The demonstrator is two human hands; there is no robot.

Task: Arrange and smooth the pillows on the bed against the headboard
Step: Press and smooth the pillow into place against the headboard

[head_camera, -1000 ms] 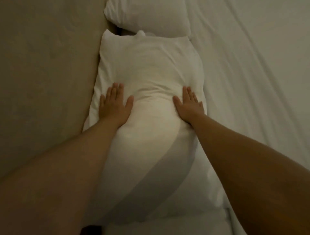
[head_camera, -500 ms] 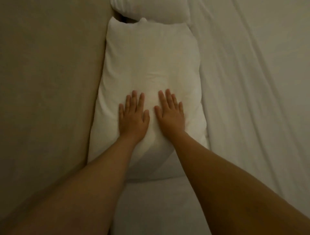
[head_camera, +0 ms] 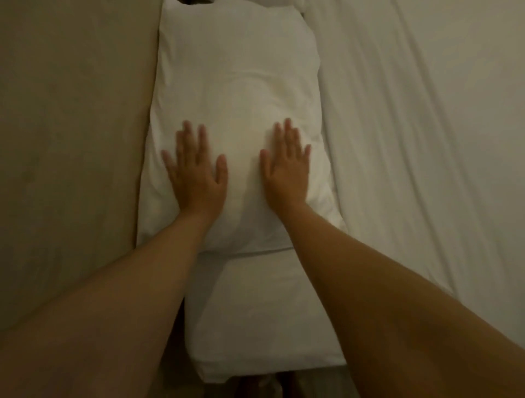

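A white pillow (head_camera: 238, 85) lies lengthwise against the beige padded headboard (head_camera: 71, 142) on the left. Both my hands rest flat on its near half, palms down, fingers spread. My left hand (head_camera: 196, 173) is near the pillow's headboard side, and my right hand (head_camera: 287, 167) is near its mattress side, with a gap of pillow between them. Neither hand holds anything. A sliver of a second white pillow (head_camera: 284, 2) shows at the top edge, mostly cut off.
The bed's white sheet (head_camera: 426, 142) spreads to the right with long creases. The mattress corner (head_camera: 255, 326) lies below the pillow, between my forearms. A dark gap shows between the mattress and the headboard at the bottom.
My hands have slid apart across the pillow, from side by side at its middle out toward its two long edges. The view has shifted, so the far pillow is nearly out of frame.
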